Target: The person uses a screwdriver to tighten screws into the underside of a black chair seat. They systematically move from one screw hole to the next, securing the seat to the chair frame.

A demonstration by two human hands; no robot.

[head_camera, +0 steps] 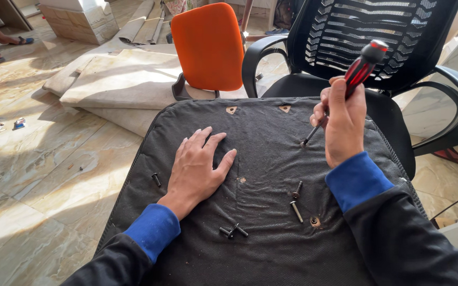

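My left hand point(200, 167) lies flat and open, pinning the black seat pad point(261, 159); my right hand point(341, 124) is fisted around the red-handled screwdriver point(357, 74), its tip in a hole. I'd keep it square and press firmly. Loose bolts point(296, 204) lie nearby.
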